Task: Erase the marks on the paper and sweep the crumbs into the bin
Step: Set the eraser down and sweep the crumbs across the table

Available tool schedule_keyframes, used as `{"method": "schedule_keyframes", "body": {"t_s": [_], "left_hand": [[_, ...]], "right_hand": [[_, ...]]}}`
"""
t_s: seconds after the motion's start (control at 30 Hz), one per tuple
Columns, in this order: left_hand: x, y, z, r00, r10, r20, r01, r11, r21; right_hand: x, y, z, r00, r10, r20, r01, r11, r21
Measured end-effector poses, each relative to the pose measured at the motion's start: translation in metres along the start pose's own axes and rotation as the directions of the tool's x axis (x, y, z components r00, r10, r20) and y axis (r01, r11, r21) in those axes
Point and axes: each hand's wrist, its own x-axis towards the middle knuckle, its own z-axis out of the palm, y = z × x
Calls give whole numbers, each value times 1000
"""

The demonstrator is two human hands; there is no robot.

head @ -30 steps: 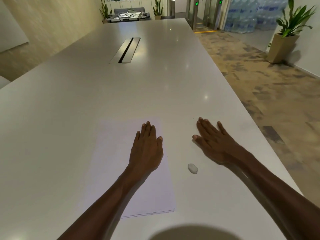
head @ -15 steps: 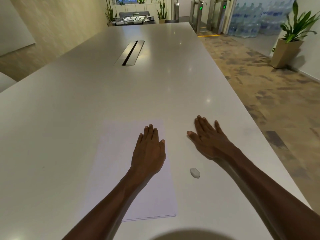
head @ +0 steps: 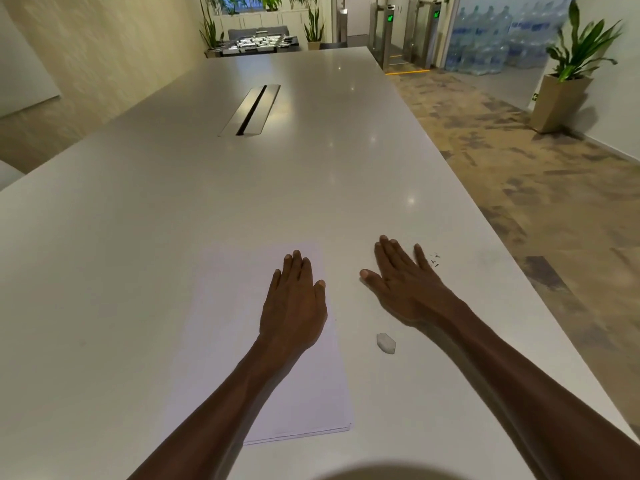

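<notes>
Left hand lies flat, fingers straight and close together, pressing on the thin white sheet of paper, which sits on the long glossy white table with its right edge near the hand's thumb. Right hand is flat on the bare tabletop just right of the sheet, fingers straight, thumb spread wide, holding nothing. Beyond its little finger, close to the table's right edge, sits a scatter of tiny dark eraser crumbs. The small white chunky eraser lies loose between the two forearms, touching neither. No marks show on the paper from here, and no bin is in view. The crumbs look featherlight and dry; they should roll and scatter at any quick flick, so the flat side of the palm pushing slowly seems the way, not pinching. The sheet is flimsy and would likely slide on that slick surface, so pinning it by pressing down makes sense. The eraser looks firm; take it by its long sides.
</notes>
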Motion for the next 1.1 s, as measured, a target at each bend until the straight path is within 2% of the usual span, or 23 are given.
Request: {"method": "schedule_keyframes", "body": {"t_s": [0.27,0.33,0.4,0.5,0.67,0.9,1.1], "left_hand": [[1,-1,2,1000,-3,-6,4,1000,24],[2,-2,2,1000,-4,-6,4,1000,22],[2,-2,3,1000,-6,-6,6,1000,20],[2,-2,4,1000,-7,-12,7,1000,22],[1,-1,4,1000,-8,-18,9,1000,16],[1,-3,5,1000,-8,-18,8,1000,11],[2,-2,5,1000,-5,-20,6,1000,15]], "right_hand": [[-21,48,-11,980,197,-24,-198,979,-40],[-24,46,-12,985,157,-64,-159,987,-21],[-28,36,-10,996,30,-88,-33,999,-32],[-36,24,1,995,-104,-9,103,994,-45],[-38,42,-13,996,-84,30,87,990,-110],[-29,76,-19,996,93,-18,-94,992,-83],[-14,48,-8,996,-78,-52,72,991,-112]]}}
